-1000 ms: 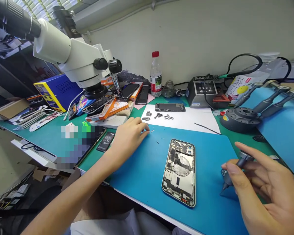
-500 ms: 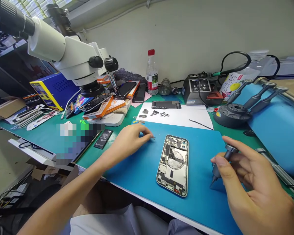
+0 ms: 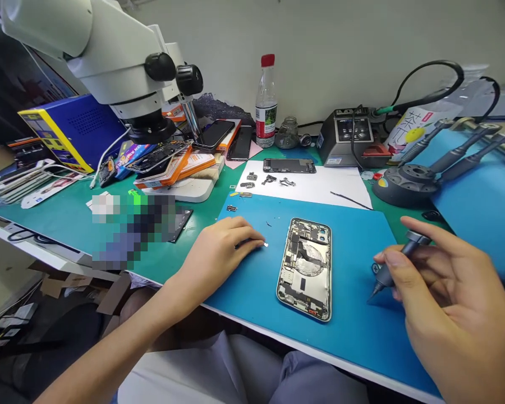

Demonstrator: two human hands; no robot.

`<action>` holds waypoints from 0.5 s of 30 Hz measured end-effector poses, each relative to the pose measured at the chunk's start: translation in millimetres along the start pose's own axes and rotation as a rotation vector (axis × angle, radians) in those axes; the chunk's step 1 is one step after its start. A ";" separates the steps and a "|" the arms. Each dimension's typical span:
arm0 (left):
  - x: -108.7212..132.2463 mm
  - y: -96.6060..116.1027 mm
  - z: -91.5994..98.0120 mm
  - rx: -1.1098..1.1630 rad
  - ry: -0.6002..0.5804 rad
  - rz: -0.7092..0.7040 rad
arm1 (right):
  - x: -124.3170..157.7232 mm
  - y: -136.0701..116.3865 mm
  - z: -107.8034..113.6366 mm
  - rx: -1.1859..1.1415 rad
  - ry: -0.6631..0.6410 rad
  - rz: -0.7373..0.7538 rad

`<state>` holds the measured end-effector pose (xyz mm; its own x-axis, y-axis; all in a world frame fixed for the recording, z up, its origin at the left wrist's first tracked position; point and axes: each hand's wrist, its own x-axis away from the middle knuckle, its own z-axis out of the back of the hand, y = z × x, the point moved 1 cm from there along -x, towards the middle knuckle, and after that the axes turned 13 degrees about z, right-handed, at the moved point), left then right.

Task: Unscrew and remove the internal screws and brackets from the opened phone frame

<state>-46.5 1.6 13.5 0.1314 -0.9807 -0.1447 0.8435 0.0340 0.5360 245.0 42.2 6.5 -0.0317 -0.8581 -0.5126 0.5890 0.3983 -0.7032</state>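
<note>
My left hand (image 3: 225, 244) rests over the blue mat (image 3: 244, 286), thumb and forefinger pinched on a tiny pale piece (image 3: 266, 244). Just beyond these fingertips lies a small dark sliver (image 3: 269, 224). To the right, an opened phone (image 3: 305, 269) lies with its inside facing up, showing boards, a round coil and a bare silvery area. My right hand (image 3: 441, 292) is closed round a grey screwdriver (image 3: 385, 275), its tip pointing down near the mat, right of the phone. Whether the tip touches the mat I cannot tell.
White paper (image 3: 320, 188) bears several small phone parts and a dark screen assembly (image 3: 289, 165). A microscope (image 3: 130, 78) overhangs stacked phones at left. Behind stand a bottle (image 3: 266, 106), a jar (image 3: 288, 133) and a soldering station (image 3: 345, 137). A round tool holder (image 3: 404, 185) stands right.
My left hand has drawn back toward me, and the dark sliver and a small module on the mat now show. My right hand stays about in place with the screwdriver. The camera view has shifted.
</note>
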 end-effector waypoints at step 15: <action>13.3 20.6 -8.0 0.229 -0.067 -0.084 | 1.3 -6.7 -0.3 0.003 0.023 0.047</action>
<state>-23.2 -9.2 15.9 0.0249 -0.9890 -0.1456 0.7094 -0.0851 0.6996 240.7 38.4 10.4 -0.0221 -0.8308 -0.5562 0.5931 0.4370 -0.6762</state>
